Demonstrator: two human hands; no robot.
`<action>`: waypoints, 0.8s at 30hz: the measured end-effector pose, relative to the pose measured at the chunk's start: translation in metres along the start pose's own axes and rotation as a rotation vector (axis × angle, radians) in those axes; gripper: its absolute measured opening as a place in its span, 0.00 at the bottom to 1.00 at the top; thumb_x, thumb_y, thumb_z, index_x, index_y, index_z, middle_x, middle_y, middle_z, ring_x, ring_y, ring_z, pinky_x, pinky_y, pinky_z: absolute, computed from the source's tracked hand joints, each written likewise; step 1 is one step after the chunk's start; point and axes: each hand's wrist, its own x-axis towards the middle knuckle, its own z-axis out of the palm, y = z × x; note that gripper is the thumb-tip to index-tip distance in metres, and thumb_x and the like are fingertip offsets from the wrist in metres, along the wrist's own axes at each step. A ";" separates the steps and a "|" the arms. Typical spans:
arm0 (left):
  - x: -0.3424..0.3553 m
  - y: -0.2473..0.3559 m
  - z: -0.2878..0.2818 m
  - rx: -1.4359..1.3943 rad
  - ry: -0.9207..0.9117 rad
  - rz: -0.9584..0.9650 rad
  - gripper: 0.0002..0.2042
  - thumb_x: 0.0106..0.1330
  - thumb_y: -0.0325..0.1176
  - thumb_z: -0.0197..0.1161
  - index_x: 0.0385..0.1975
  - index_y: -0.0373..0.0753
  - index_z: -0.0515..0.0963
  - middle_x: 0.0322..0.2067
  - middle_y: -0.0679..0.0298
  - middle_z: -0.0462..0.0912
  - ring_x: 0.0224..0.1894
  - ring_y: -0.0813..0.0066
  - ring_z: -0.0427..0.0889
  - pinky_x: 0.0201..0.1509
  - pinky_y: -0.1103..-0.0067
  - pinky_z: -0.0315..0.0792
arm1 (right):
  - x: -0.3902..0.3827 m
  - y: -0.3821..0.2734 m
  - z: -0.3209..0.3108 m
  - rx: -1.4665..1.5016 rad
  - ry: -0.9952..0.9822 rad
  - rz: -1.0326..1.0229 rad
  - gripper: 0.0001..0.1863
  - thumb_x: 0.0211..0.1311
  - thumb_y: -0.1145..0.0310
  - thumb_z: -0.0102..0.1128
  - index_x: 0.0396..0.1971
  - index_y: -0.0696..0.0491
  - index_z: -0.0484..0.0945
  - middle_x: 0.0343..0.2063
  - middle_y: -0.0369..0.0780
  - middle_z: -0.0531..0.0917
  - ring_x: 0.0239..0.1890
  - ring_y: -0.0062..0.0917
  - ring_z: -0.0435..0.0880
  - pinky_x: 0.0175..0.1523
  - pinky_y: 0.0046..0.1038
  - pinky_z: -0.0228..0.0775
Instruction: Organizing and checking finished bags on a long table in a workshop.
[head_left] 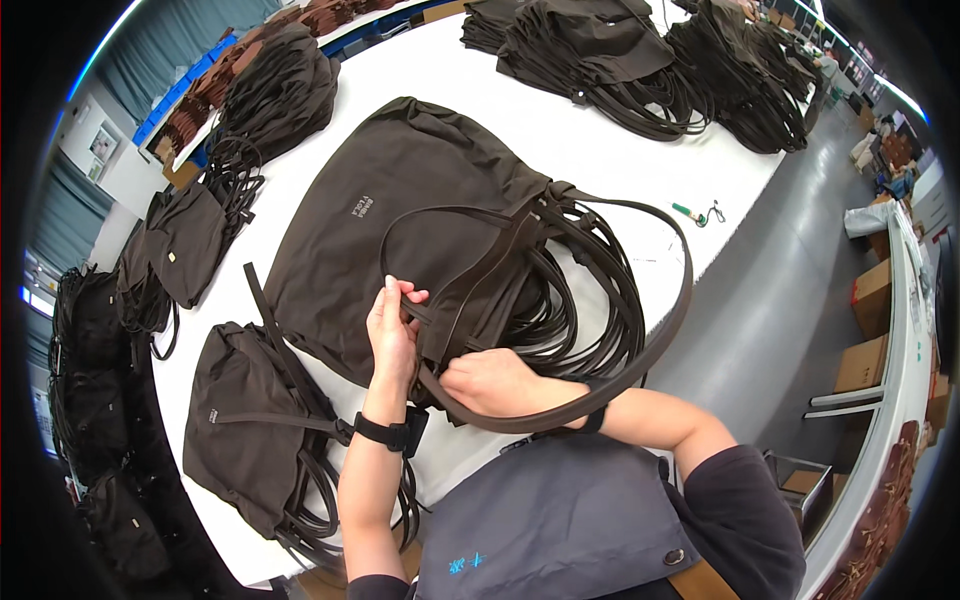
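Hands (393, 335) touch creased fabric bag (420, 225) with looped straps (685, 285).

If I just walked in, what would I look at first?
Probably the big dark bag in the middle of the white table, with a wide strap looping out to the right. Next, the left hand and right hand close together near its straps, and more dark bags heaped toward the far edge.

The white table (600, 165) bears dark bags (350, 250) — and a green item (687, 212).
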 end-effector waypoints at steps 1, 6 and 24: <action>-0.006 0.003 0.005 0.016 -0.053 0.044 0.14 0.70 0.45 0.54 0.32 0.40 0.76 0.27 0.67 0.79 0.35 0.80 0.79 0.42 0.81 0.73 | -0.012 0.002 -0.009 0.078 -0.059 0.000 0.07 0.55 0.65 0.58 0.28 0.52 0.79 0.23 0.39 0.78 0.28 0.34 0.81 0.35 0.34 0.74; -0.034 0.010 0.033 1.236 -0.775 0.536 0.17 0.50 0.31 0.64 0.43 0.43 0.79 0.46 0.62 0.79 0.63 0.61 0.63 0.64 0.62 0.59 | -0.088 0.017 -0.057 0.124 -0.483 0.382 0.19 0.63 0.52 0.52 0.27 0.51 0.82 0.22 0.42 0.82 0.30 0.39 0.82 0.35 0.38 0.73; -0.011 -0.009 0.015 0.170 -0.043 0.422 0.17 0.72 0.34 0.50 0.19 0.34 0.68 0.22 0.62 0.72 0.32 0.73 0.74 0.61 0.57 0.67 | -0.002 0.127 -0.091 -0.230 0.293 0.702 0.15 0.59 0.64 0.57 0.43 0.55 0.75 0.39 0.47 0.77 0.44 0.41 0.78 0.48 0.38 0.72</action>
